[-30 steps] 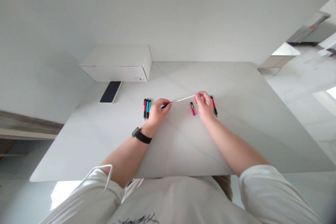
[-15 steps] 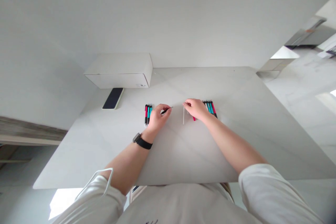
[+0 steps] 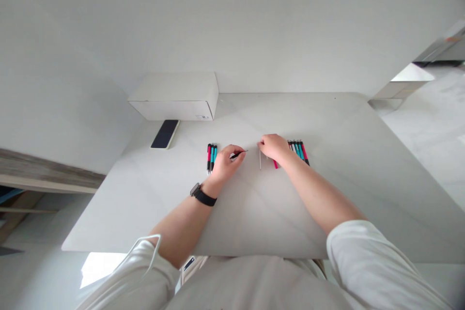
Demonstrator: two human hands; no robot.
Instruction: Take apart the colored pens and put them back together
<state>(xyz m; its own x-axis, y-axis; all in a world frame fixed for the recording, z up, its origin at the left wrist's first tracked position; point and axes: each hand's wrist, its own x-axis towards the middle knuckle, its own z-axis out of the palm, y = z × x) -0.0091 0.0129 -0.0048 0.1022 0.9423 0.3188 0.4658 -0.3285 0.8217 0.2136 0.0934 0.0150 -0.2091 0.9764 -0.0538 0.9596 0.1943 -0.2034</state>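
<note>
My left hand (image 3: 228,161) is closed, with a black pen part (image 3: 238,155) pinched between thumb and fingers; its thin tip points right. My right hand (image 3: 273,147) pinches the upper end of a thin, pale pen refill (image 3: 260,160) that extends toward me over the table. Partly hidden under the right hand is a red pen barrel (image 3: 275,163). Just left of my left hand lie several red and teal pens (image 3: 212,156) with black ends. A second row of pens (image 3: 298,149) lies beyond my right wrist, partly covered by the forearm.
On the white table (image 3: 254,218), a smartphone (image 3: 165,134) lies at the left in front of a long white box (image 3: 174,109). The box stands near the wall at the back. A black watch (image 3: 203,194) is on my left wrist.
The whole view has shifted, so the table and its things appear farther right. Both hands keep nearly the same pose, holding the same pen part and refill.
</note>
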